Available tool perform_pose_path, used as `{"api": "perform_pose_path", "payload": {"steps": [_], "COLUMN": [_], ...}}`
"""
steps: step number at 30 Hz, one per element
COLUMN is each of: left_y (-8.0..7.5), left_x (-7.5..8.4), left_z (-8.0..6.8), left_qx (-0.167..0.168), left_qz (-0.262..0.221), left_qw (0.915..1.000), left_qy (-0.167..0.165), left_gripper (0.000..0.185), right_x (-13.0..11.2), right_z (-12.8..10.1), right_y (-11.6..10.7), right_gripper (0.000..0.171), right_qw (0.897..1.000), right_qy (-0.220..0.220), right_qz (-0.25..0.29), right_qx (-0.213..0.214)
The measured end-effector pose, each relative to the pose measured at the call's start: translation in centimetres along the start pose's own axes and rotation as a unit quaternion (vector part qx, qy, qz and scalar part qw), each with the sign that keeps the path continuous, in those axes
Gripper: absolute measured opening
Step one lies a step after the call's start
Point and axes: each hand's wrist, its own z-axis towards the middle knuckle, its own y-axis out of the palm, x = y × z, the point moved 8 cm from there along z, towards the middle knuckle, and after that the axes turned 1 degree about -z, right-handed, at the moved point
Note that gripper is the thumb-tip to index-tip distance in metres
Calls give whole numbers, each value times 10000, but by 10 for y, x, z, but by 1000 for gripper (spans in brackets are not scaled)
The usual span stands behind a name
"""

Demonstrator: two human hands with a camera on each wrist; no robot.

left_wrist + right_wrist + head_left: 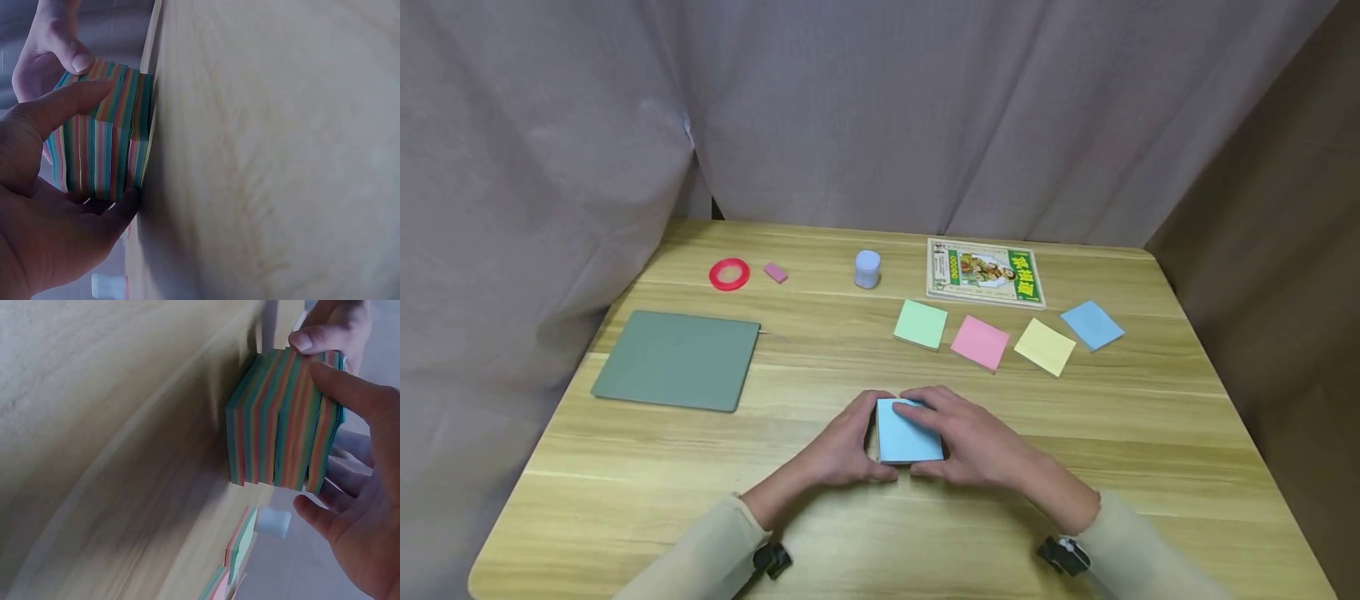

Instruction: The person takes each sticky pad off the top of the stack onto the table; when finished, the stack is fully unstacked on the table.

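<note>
A thick block of sticky notes (pixel 908 432) with a blue top sheet and striped multicoloured sides (pixel 103 134) (pixel 278 422) stands on the wooden table (pixel 880 517) near the front. My left hand (pixel 848 450) grips its left side, thumb and fingers curled round it (pixel 69 156). My right hand (pixel 973 442) holds its right side and top, fingers over the top edge (pixel 350 425). Four loose notes lie behind: green (pixel 921 323), pink (pixel 980 341), yellow (pixel 1045 346) and blue (pixel 1092 324).
A grey-green pad (pixel 677 359) lies at the left. At the back are a red tape ring (pixel 729 273), a pink eraser (pixel 775 272), a small pale cylinder (pixel 867 268) and a green-bordered book (pixel 985 272). Curtains hang behind and to the sides of the table.
</note>
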Motion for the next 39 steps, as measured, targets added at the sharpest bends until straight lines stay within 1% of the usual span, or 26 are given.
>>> {"api": "perform_pose_path", "payload": {"steps": [2, 5, 8, 10, 12, 15, 17, 19, 21, 23, 27, 31, 33, 35, 39], "left_y": [0, -1, -1, -1, 0, 0, 0, 0, 0, 0, 0, 1, 0, 0, -1], "left_x": [-1, -1, 0, 0, 0, 1, 1, 1, 0, 1, 1, 0, 0, 0, -1], "left_z": [0, 0, 1, 1, 1, 1, 1, 1, 0, 0, 1, 1, 1, 1, 1], "left_qx": [12, 33, 55, 52, 37, 18, 13, 14, 19, 21, 2, -19, -7, 4, 9], "left_qz": [29, 17, 18, 35, 60, 77, 69, 58, 40, 35, 8, -20, -12, -5, 2], "left_qw": [10000, 10000, 10000, 9999, 9999, 9999, 10000, 10000, 10000, 10000, 10000, 10000, 10000, 10000, 10000], "left_qy": [17, 40, 72, 91, 95, 93, 66, 40, 3, 9, 25, 13, 10, 5, -4], "left_gripper": [93, 93, 93, 92, 92, 92, 92, 92, 92, 92, 91, 91, 91, 91, 91], "right_x": [2, 12, 35, 57, 83, 124, 151, 174, 194, 210, 227, 233, 235, 236, 237], "right_z": [-2, -9, -26, -43, -64, -99, -123, -143, -159, -170, -181, -183, -183, -182, -181], "right_y": [-4, -16, -34, -48, -60, -74, -79, -83, -83, -80, -72, -66, -66, -67, -67], "right_gripper": [75, 73, 73, 73, 72, 73, 75, 77, 78, 79, 81, 81, 81, 80, 78], "right_qw": [9998, 9976, 9906, 9821, 9698, 9456, 9267, 9088, 8950, 8857, 8784, 8764, 8775, 8810, 8864], "right_qy": [155, 562, 1112, 1533, 2022, 2836, 3385, 3838, 4170, 4383, 4576, 4620, 4594, 4517, 4448], "right_qz": [104, 261, 274, 219, 117, -38, -102, -145, -162, -137, -117, -175, -205, -270, -232], "right_qx": [82, 309, 747, 1077, 1360, 1594, 1626, 1631, 1579, 1522, 1370, 1346, 1362, 1381, 1264]}}
